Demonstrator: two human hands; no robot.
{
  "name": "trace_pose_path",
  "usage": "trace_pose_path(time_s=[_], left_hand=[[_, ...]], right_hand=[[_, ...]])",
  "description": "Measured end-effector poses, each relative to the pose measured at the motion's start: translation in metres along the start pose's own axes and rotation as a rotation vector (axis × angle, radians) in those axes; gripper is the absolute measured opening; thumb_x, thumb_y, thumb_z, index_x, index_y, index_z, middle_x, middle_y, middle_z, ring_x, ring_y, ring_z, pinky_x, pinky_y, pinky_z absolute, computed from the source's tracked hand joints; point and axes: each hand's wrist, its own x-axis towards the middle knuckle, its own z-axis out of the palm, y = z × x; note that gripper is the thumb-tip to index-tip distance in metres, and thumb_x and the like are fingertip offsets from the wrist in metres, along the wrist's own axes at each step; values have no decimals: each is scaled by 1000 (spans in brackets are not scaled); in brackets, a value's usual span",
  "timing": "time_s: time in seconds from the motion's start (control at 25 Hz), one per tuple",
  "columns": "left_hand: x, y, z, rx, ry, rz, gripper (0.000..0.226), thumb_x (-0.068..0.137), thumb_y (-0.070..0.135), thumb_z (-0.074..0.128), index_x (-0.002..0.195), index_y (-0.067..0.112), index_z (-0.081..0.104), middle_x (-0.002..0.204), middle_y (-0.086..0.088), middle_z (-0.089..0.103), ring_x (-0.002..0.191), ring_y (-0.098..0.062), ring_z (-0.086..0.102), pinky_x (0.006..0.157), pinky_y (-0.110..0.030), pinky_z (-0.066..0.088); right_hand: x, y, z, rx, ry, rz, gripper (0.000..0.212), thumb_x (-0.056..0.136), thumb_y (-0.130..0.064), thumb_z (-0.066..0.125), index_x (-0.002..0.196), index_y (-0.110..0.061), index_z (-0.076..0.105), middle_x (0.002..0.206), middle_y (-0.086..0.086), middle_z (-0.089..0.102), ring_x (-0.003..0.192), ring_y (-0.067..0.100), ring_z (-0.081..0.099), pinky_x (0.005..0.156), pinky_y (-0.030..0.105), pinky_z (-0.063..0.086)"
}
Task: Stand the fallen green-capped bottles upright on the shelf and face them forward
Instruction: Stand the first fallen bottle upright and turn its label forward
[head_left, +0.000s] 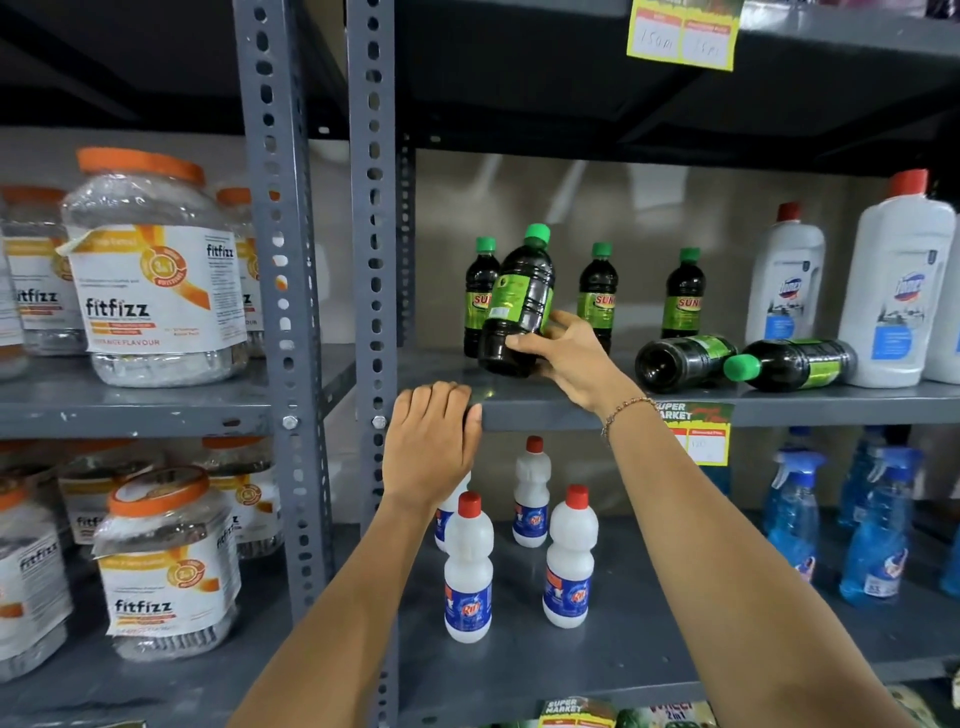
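Note:
My right hand (563, 356) grips a dark green-capped bottle (519, 296) near its base. The bottle is nearly upright, tilted slightly right, its base just above the grey shelf (571, 405); its green label shows small print, not the brand name. Three green-capped bottles stand at the back: one (477, 291) partly hidden behind the held bottle, one (598, 293) in the middle, one (683, 293) to the right. Two more lie on their sides: one (680, 361) with its base toward me, one (789, 364) with its cap pointing left. My left hand (431, 441) rests on the shelf's front edge, holding nothing.
Tall white red-capped bottles (896, 291) stand right of the fallen ones. A perforated grey upright (371, 260) bounds the shelf's left side. Orange-lidded jars (150, 270) fill the left bay. Below are small white bottles (467, 571) and blue spray bottles (878, 525).

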Motion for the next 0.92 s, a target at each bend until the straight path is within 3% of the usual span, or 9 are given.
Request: trace_pose_path(time_s=[0.12, 0.2, 0.36, 0.52, 0.68, 0.8, 0.92], left_hand=[[0, 0, 1, 16, 10, 10, 32, 96, 30, 41, 99, 9, 65, 92, -6, 67, 81, -24, 60, 79, -35, 42], [0, 0, 0, 21, 8, 11, 32, 97, 30, 41, 99, 9, 65, 92, -7, 67, 82, -24, 60, 79, -35, 41], [0, 1, -2, 3, -22, -4, 33, 97, 31, 40, 99, 9, 65, 93, -7, 68, 83, -24, 61, 79, -36, 44], [0, 2, -5, -6, -43, -25, 34, 97, 32, 40, 99, 10, 66, 93, -6, 68, 85, -23, 62, 80, -36, 46], [1, 2, -5, 3, -59, -20, 34, 97, 32, 39, 100, 10, 65, 94, -6, 68, 86, -23, 62, 81, -36, 43], [0, 2, -3, 16, -53, -10, 34, 97, 31, 39, 100, 9, 65, 94, -7, 68, 87, -25, 62, 83, -36, 41], [0, 2, -3, 30, -56, -10, 35, 98, 31, 38, 101, 8, 64, 94, -8, 67, 87, -26, 62, 83, -36, 39]], right_hand=[[2, -1, 6, -133, -43, -10, 106, 64, -2, 84, 148, -1, 19, 139, 12, 52, 124, 24, 55, 107, 45, 43], [2, 0, 10, -236, -38, -15, 108, 62, -4, 86, 148, -1, 19, 145, 12, 45, 132, 25, 46, 110, 44, 39], [2, 1, 11, -293, -93, -22, 68, 68, 8, 78, 126, -7, 47, 116, 2, 62, 121, 25, 56, 104, 40, 46], [2, 5, 9, -289, -117, -14, 74, 70, 8, 76, 134, -4, 43, 126, 10, 61, 116, 22, 59, 104, 39, 46], [-2, 1, 9, -231, -188, 53, 60, 77, 11, 69, 130, -4, 47, 115, 8, 66, 104, 18, 64, 92, 27, 50], [-3, 2, 11, -321, -182, 36, 56, 78, 3, 72, 128, -4, 49, 120, 8, 65, 113, 20, 61, 94, 27, 48], [-3, 2, 14, -399, -154, 9, 43, 76, -5, 77, 111, -14, 54, 111, 2, 65, 109, 17, 61, 90, 24, 47]])
